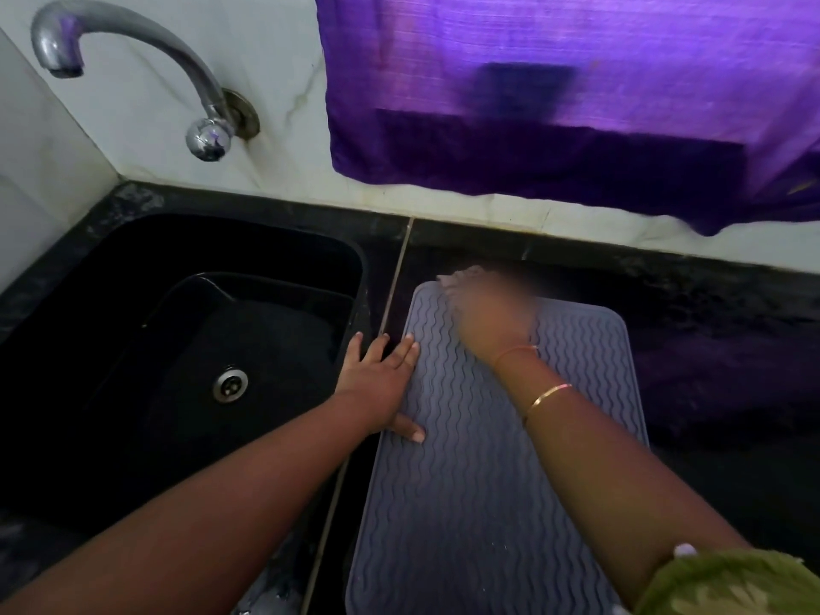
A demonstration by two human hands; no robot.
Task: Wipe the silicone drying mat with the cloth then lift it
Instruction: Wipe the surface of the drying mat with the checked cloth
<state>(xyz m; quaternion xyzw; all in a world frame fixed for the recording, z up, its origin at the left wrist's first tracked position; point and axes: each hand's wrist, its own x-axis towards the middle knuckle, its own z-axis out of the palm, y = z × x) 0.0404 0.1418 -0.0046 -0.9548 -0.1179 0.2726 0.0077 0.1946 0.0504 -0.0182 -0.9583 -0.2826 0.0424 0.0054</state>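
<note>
We are looking down at one black sink (133, 241), set into the black table (710, 348) at 9 o'clock from the mat. One round metal drain (230, 383) is showing in the sink's floor. The rest of its inside is too dark for us to read.

One grey ribbed mat (488, 481) is lying flat on the table, just beside the sink, and its 6 o'clock end is running out of view.

We are pressing our left hand (381, 383) onto the mat's 9 o'clock edge. Its grip is wide, with the fingers straight and spread. The thumb is lying on the mat and the outer fingers are reaching over onto the table.

Our right hand (483, 312) is sitting at the mat's 11 o'clock corner and is smeared by blur. We cannot tell its grip, nor whether it is holding the cloth.

Two bands are circling that wrist: one orange thread (514, 352) and one gold bangle (548, 395). One green sleeve (732, 583) is being cut off at 5 o'clock.

One curved tap (133, 46) is jutting from the wall at 11 o'clock. One purple curtain (554, 104) is hanging at 1 o'clock, with its top and right side cropped.
</note>
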